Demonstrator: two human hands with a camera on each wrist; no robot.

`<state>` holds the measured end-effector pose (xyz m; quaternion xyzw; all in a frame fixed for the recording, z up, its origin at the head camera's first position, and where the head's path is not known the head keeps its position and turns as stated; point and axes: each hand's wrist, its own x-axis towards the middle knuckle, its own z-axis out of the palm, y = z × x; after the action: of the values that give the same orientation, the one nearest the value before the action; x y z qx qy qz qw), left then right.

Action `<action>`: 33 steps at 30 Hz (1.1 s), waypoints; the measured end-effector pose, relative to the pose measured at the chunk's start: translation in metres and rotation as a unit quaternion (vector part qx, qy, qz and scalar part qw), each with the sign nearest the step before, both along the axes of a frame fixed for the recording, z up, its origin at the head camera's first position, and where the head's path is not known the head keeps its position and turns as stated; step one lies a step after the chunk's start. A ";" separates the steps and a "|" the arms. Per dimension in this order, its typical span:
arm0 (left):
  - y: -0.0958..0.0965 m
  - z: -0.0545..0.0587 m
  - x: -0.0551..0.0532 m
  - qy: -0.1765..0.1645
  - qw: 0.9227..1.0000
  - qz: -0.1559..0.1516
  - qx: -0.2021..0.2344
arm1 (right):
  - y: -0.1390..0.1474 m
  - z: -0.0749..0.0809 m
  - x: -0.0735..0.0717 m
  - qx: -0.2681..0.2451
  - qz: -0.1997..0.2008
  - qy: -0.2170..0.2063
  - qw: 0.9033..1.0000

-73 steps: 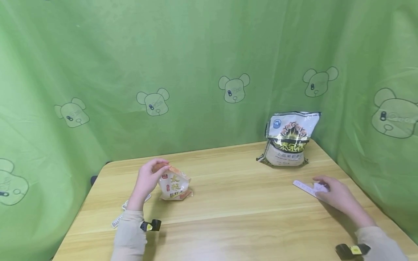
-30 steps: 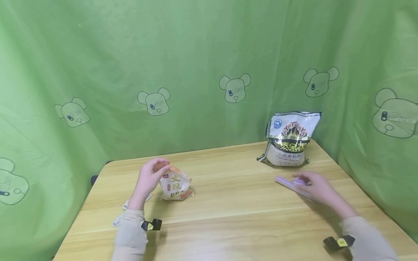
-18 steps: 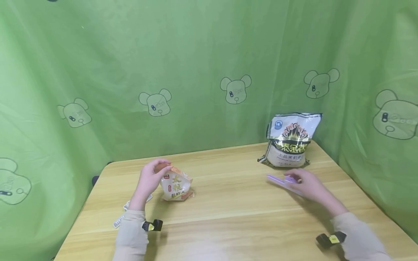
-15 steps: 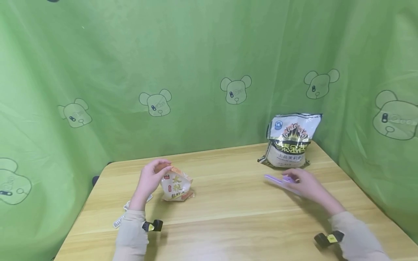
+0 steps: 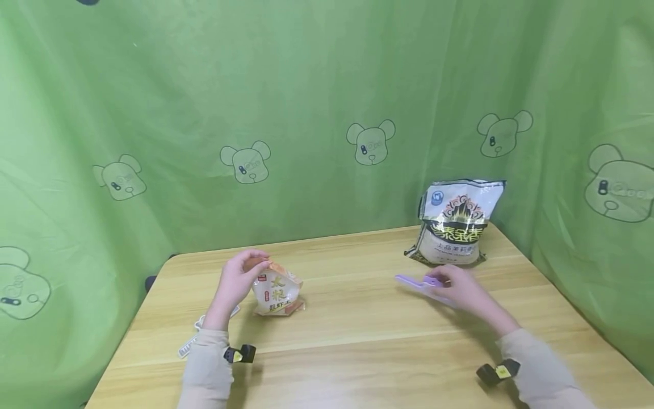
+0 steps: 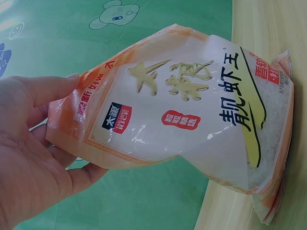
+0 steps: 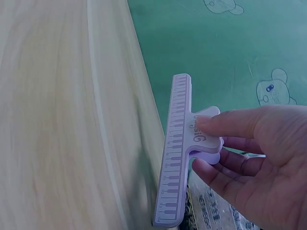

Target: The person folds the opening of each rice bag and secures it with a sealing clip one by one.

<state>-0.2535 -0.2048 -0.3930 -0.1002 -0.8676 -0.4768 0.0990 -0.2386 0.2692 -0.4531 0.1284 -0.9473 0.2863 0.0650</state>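
Observation:
A small orange-and-white rice bag [image 6: 163,110] leans on the table at the left. My left hand [image 5: 239,279] pinches its folded orange top between thumb and fingers; the bag's bottom touches the table. In the head view my right hand [image 5: 457,287] is to the right of the bag, above the table. It pinches a purple bag clip [image 7: 175,148] with a piano-key print by its handles, thumb on the lettered one. The clip's long bar points toward the left, apart from the rice bag.
A larger rice bag [image 5: 455,224] stands at the back right of the wooden table [image 5: 347,352]. A white clip [image 5: 188,345] lies beside the left forearm, partly hidden. Green curtain [image 5: 306,85] hangs behind the table.
My right hand has carried the purple clip leftward over the table, toward the small rice bag. The left hand keeps its hold on the bag's top, nearly still.

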 end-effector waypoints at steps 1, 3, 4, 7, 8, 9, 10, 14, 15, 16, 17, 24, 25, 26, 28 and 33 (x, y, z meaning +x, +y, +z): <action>0.000 0.000 0.000 -0.001 1.000 0.001 0.000 | -0.002 -0.001 -0.001 -0.002 0.003 0.001 1.000; 0.000 0.000 0.000 -0.001 1.000 0.000 -0.001 | -0.007 -0.002 -0.002 -0.003 0.007 0.006 1.000; 0.000 0.000 0.000 -0.002 1.000 0.000 -0.002 | -0.009 -0.002 -0.003 -0.003 0.008 0.008 1.000; 0.000 0.000 -0.001 -0.004 1.000 0.001 -0.002 | -0.016 -0.002 -0.005 -0.005 0.015 0.015 1.000; 0.000 0.000 -0.001 -0.005 1.000 0.000 -0.002 | -0.019 -0.002 -0.005 -0.006 0.016 0.014 1.000; 0.001 0.000 -0.001 -0.007 1.000 0.001 -0.001 | -0.021 -0.002 -0.006 -0.006 0.017 0.014 1.000; 0.001 0.000 -0.001 -0.006 1.000 0.000 -0.001 | -0.023 -0.002 -0.007 -0.006 0.020 0.014 1.000; 0.001 0.000 0.000 -0.005 1.000 0.001 0.002 | -0.032 -0.002 -0.009 -0.009 0.030 0.017 0.999; 0.001 0.000 0.000 -0.005 1.000 0.001 0.003 | -0.034 -0.002 -0.010 -0.009 0.033 0.019 0.999; 0.001 0.000 0.000 -0.005 1.000 0.003 0.003 | -0.036 -0.002 -0.011 -0.010 0.036 0.020 0.999; 0.000 0.000 0.000 -0.005 1.000 0.004 0.003 | -0.038 -0.002 -0.011 -0.011 0.038 0.019 0.999; -0.001 -0.001 -0.001 -0.006 1.000 0.003 0.006 | -0.053 0.000 -0.013 -0.015 0.054 0.025 0.998; -0.001 -0.001 -0.001 -0.006 1.000 0.004 0.006 | -0.055 0.001 -0.013 -0.018 0.056 0.026 0.998; -0.001 -0.001 -0.001 -0.006 1.000 0.004 0.006 | -0.057 0.002 -0.013 -0.020 0.058 0.026 0.998; -0.001 -0.001 0.000 -0.004 1.000 0.002 0.005 | -0.061 0.003 -0.013 -0.022 0.062 0.028 0.997; 0.000 0.001 0.001 -0.009 1.000 0.002 0.003 | -0.068 0.003 -0.016 -0.019 0.068 0.034 0.997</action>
<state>-0.2530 -0.2047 -0.3915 -0.0944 -0.8674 -0.4798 0.0925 -0.2548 0.2007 -0.4502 0.2003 -0.9280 0.3038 0.0797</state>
